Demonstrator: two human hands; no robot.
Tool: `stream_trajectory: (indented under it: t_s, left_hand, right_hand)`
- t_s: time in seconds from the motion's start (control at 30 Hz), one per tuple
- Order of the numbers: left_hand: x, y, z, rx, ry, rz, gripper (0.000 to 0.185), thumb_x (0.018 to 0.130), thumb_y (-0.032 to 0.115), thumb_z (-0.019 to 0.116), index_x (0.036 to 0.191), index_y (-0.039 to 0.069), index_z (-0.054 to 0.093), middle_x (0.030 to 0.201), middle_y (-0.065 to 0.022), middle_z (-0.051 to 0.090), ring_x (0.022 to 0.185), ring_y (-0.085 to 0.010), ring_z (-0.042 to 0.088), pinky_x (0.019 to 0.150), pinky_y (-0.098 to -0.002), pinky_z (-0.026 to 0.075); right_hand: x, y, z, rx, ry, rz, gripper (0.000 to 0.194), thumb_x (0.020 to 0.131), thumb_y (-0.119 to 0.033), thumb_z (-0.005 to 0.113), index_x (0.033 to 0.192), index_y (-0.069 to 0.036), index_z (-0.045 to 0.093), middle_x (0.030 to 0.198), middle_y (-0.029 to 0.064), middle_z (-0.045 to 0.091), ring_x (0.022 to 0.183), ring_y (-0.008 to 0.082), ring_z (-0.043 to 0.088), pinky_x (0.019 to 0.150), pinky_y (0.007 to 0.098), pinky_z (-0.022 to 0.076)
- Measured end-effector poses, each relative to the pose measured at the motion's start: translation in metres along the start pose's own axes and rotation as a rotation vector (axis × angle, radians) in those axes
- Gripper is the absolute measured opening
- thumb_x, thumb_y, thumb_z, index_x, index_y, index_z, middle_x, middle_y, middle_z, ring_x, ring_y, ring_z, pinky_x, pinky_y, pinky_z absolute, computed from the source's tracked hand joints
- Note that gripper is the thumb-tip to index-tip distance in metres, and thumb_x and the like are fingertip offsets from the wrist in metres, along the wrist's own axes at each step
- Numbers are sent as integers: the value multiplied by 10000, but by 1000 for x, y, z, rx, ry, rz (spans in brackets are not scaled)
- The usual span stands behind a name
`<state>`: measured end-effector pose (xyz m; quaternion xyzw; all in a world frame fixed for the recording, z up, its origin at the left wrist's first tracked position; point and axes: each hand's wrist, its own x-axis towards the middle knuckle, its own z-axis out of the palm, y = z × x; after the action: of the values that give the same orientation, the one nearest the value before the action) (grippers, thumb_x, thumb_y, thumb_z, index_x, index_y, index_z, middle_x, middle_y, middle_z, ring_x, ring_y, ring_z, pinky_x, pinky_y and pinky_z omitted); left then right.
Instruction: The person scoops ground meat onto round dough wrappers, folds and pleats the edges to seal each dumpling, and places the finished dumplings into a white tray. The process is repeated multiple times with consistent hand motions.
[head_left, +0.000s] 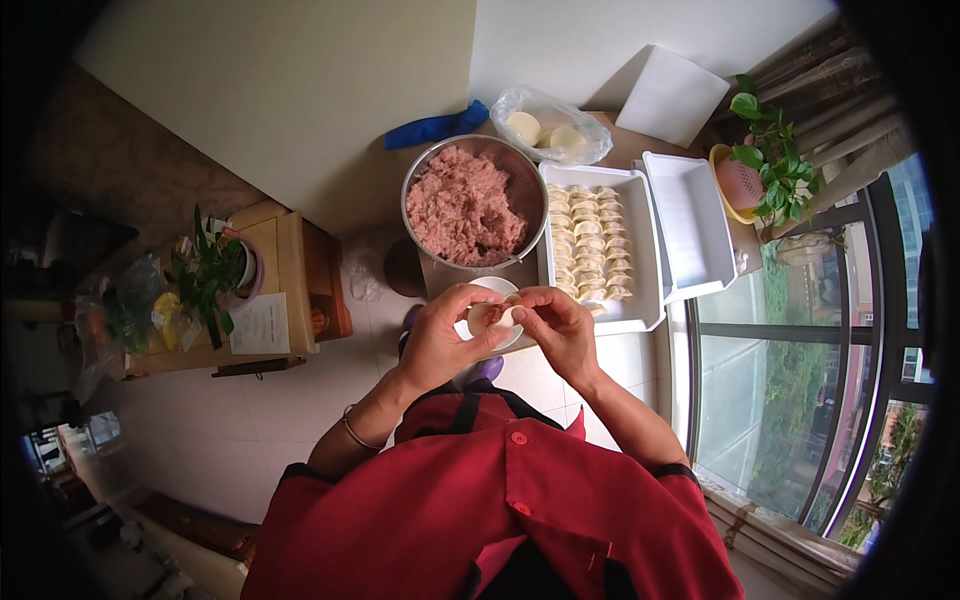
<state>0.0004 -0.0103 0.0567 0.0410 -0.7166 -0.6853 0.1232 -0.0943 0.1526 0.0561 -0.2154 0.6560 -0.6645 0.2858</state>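
Between both hands is a round dumpling wrapper (480, 319) with a little minced meat filling (495, 312) on it. My left hand (448, 330) supports the wrapper's left side with thumb and fingers. The fingertips of my right hand (556, 328) pinch its right edge, which is partly folded over the meat. Under the hands stands a white bowl (496, 284), mostly covered by them. Just beyond is a perforated metal bowl (412, 232) of raw minced meat (465, 202), a utensil handle (517, 258) showing at its near rim. To the right, a white tray (646, 262) holds rows of folded dumplings (589, 244).
An open plastic bag (592, 124) of round wrappers (568, 139) lies behind the metal bowl, near a blue cloth (435, 129). Another white tray (690, 217) overlaps the dumpling tray's right side. A potted plant (776, 161) and a window (765, 390) are at right; a wooden cabinet (292, 247) stands left.
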Motion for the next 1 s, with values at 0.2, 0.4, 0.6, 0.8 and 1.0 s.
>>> stream_trajectory:
  t_s: [0.2, 0.4, 0.6, 0.8, 1.0]
  left_hand:
    - [3, -3, 5, -226, 45, 4, 147, 863, -21, 614, 1006, -2, 584, 1019, -79, 588, 963, -126, 573, 801, -240, 482]
    - [4, 0, 8, -109, 84, 71, 151, 850, -3, 639, 991, 1, 586, 963, -67, 617, 898, -120, 593, 772, -242, 484]
    - [2, 8, 14, -212, 81, -23, 219, 851, -23, 631, 1064, -2, 582, 999, -73, 609, 928, -115, 597, 799, -238, 490]
    - [4, 9, 11, -229, 68, 15, 201, 844, -61, 621, 1037, -4, 609, 1048, -97, 603, 919, -123, 607, 790, -235, 505]
    - [7, 11, 13, -246, 29, 62, 366, 820, -63, 646, 1157, 17, 524, 1098, -109, 577, 971, -153, 598, 813, -271, 511]
  right_hand:
    - [-1, 3, 0, -107, 2, -280, 107, 860, -39, 650, 942, 15, 607, 997, 87, 632, 891, 137, 610, 775, 251, 500]
    - [-2, -6, -3, 140, -22, -17, 159, 851, -7, 646, 1006, 13, 619, 1030, 122, 619, 905, 158, 599, 773, 257, 484]
    - [1, -16, -5, -206, -8, -265, 107, 842, -46, 659, 938, 3, 656, 1009, 105, 642, 885, 185, 614, 755, 276, 502]
    - [1, -21, -5, -377, 29, -368, 101, 807, -27, 684, 903, -14, 657, 937, 97, 652, 866, 207, 619, 723, 295, 503]
    - [2, -27, -11, -473, 19, -414, 160, 760, -38, 732, 900, -17, 658, 909, 103, 667, 858, 219, 633, 747, 308, 495]
